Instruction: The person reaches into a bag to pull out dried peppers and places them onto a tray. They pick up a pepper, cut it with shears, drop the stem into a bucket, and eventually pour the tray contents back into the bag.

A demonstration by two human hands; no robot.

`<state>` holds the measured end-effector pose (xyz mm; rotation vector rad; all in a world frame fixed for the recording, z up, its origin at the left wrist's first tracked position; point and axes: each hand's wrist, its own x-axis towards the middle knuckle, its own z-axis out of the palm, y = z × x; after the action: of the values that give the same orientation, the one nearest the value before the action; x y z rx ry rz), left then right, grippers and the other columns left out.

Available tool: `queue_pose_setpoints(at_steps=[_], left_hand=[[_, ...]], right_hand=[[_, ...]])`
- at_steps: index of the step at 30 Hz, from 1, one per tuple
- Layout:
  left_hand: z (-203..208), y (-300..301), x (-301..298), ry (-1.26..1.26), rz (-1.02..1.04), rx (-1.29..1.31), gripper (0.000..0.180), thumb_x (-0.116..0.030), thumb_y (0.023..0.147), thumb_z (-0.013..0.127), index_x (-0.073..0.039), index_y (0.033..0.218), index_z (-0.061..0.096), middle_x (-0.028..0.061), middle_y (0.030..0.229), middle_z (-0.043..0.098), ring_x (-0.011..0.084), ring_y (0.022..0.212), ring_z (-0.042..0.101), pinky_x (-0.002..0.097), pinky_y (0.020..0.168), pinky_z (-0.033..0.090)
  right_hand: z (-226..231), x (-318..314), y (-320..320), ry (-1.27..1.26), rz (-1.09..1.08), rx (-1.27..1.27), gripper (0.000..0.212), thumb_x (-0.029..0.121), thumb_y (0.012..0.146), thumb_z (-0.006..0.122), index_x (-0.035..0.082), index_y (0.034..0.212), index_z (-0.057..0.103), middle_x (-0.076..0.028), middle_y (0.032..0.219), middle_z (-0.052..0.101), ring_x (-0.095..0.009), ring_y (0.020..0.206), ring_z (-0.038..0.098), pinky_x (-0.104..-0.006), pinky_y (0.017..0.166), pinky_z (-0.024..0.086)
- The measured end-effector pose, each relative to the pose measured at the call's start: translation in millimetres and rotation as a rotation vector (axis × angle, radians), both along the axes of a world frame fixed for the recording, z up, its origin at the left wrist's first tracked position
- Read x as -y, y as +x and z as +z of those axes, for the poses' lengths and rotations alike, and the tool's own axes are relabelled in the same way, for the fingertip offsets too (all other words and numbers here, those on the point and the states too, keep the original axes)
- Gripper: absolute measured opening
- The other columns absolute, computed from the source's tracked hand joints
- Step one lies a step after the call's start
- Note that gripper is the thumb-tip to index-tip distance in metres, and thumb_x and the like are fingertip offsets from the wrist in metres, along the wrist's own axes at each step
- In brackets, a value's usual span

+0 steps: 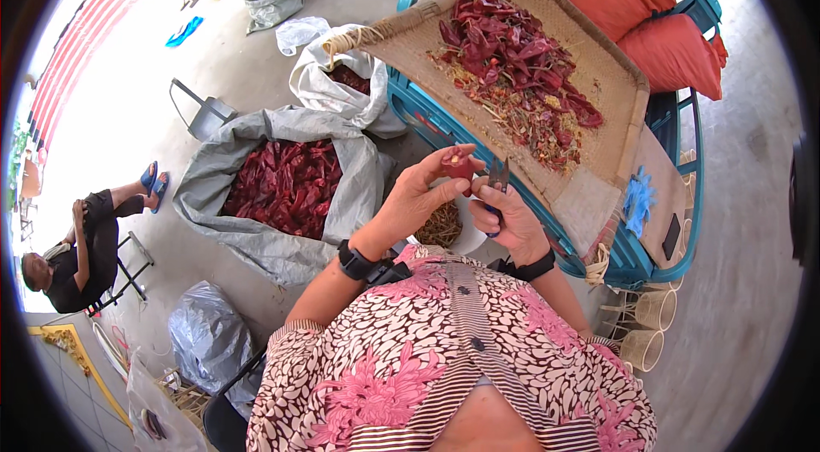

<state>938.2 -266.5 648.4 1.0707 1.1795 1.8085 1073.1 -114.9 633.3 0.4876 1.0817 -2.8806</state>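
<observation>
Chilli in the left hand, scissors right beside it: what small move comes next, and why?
Probably bring the scissors in the right hand onto the end of the red chilli and snip. The left hand holds the chilli up by its fingertips, the blades point up close beside it, and a white bowl of cut stems sits just below.

Wrinkled glossy dried chilli [459,164]; metal scissors [499,174]; rough woven tray [598,76]; matt grey sack [342,132]
</observation>
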Motion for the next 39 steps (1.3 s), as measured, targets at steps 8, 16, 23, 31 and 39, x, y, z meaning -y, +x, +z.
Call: queue_pose_setpoints(at_steps=[8,16,23,31,39], left_hand=[[-6,4,5,-0.029,0.092,-0.073,0.034,-0.006,0.087,0.063,-0.002,0.118,0.052,0.0048,0.107,0.061,0.0109,0.099,0.056,0.0251,0.087,0.046],[-3,4,13,-0.063,0.172,-0.139,0.021,-0.005,0.085,0.065,-0.002,0.104,0.059,0.002,0.096,0.062,0.008,0.082,0.057,0.0222,0.073,0.048],[-3,1,19,-0.128,0.371,-0.39,0.015,-0.006,0.078,0.071,-0.003,0.086,0.06,0.0023,0.081,0.058,0.0087,0.069,0.054,0.023,0.063,0.044],[1,0,18,-0.168,0.473,-0.427,0.015,-0.002,0.075,0.071,-0.003,0.083,0.059,0.0019,0.081,0.058,0.0108,0.071,0.053,0.0238,0.063,0.042],[-1,1,15,-0.129,0.538,-0.47,0.014,0.004,0.072,0.068,-0.001,0.08,0.059,0.005,0.08,0.061,0.014,0.071,0.057,0.0258,0.064,0.046]], right_hand=[[-1,14,3,0.285,0.004,0.047,0.017,0.019,0.093,0.056,0.006,0.104,0.06,0.002,0.067,0.049,-0.003,0.049,0.04,-0.0174,0.041,0.027],[-2,19,-2,0.468,0.134,0.049,0.023,0.024,0.096,0.05,0.004,0.102,0.059,0.003,0.071,0.051,-0.001,0.048,0.037,-0.0169,0.042,0.024],[44,26,-1,0.755,-0.035,-0.023,0.034,0.036,0.095,0.05,0.002,0.098,0.056,0.002,0.072,0.049,-0.004,0.06,0.042,-0.0192,0.052,0.032],[80,32,-8,1.724,-0.118,-0.094,0.032,0.031,0.085,0.063,0.003,0.1,0.061,-0.011,0.085,0.062,-0.024,0.069,0.06,-0.0307,0.062,0.047],[77,32,-8,1.937,-0.146,-0.08,0.03,0.032,0.083,0.064,0.005,0.096,0.063,-0.009,0.088,0.065,-0.027,0.072,0.063,-0.0337,0.059,0.048]])
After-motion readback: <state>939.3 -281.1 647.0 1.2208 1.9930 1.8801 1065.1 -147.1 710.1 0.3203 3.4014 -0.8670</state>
